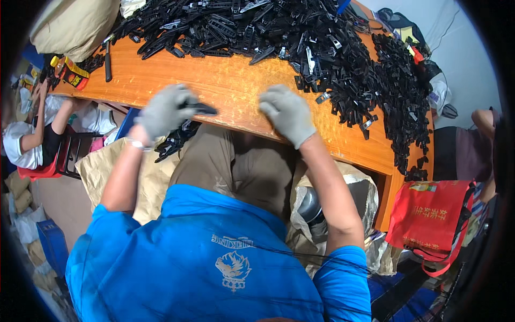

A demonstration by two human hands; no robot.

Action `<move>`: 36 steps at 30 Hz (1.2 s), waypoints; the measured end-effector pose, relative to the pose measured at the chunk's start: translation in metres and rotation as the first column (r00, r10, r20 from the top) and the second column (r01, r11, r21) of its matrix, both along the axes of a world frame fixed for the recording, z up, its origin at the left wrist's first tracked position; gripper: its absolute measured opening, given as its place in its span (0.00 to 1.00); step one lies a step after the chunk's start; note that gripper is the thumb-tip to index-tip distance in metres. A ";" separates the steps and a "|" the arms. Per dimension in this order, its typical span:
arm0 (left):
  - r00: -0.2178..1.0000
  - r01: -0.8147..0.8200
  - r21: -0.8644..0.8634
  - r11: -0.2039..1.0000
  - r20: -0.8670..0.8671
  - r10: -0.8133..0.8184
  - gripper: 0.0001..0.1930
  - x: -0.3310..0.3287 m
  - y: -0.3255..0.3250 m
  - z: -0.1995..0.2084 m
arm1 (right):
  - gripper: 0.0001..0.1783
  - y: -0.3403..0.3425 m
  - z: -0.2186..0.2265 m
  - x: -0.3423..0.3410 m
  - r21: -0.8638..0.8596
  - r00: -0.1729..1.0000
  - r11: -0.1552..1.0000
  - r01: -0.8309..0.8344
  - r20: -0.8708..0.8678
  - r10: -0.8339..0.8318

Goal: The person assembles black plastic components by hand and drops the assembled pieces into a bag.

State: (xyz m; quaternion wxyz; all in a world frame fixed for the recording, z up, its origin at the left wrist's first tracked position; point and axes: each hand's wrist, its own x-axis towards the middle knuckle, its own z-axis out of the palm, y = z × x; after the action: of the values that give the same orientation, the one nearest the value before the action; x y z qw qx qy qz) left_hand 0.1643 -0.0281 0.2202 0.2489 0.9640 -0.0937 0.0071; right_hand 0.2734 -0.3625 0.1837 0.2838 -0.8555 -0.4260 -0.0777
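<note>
L hand w/ blk part, pile beyond, hammer

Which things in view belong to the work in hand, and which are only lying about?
Likely in the work:
black part in the left hand
pile of black parts
table

Likely just lying about:
bottle
red bag

A red bag is resting at the right, while a yellow-capped bottle is sitting at the left.
</note>
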 end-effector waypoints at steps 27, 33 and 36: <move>0.909 -0.200 0.020 0.980 0.377 0.178 0.10 0.138 -0.133 -0.036 | 0.07 -0.026 0.012 0.023 -0.168 0.855 0.848 0.503 -0.052 -0.517; 0.922 -0.059 0.036 0.998 0.384 0.040 0.09 0.112 -0.135 -0.033 | 0.08 -0.039 0.011 0.004 -0.205 0.896 0.879 0.430 -0.027 -0.444; 0.939 -0.035 0.047 0.998 0.344 0.016 0.11 0.097 -0.135 -0.035 | 0.08 -0.045 0.011 -0.008 -0.200 0.926 0.908 0.368 -0.009 -0.377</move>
State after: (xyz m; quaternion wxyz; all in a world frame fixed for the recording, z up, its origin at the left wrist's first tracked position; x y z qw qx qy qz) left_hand 0.2614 -0.1635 0.1850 0.2031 0.9554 -0.1233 0.1756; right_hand 0.2657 -0.4075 0.1952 0.1887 -0.9463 -0.2535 -0.0679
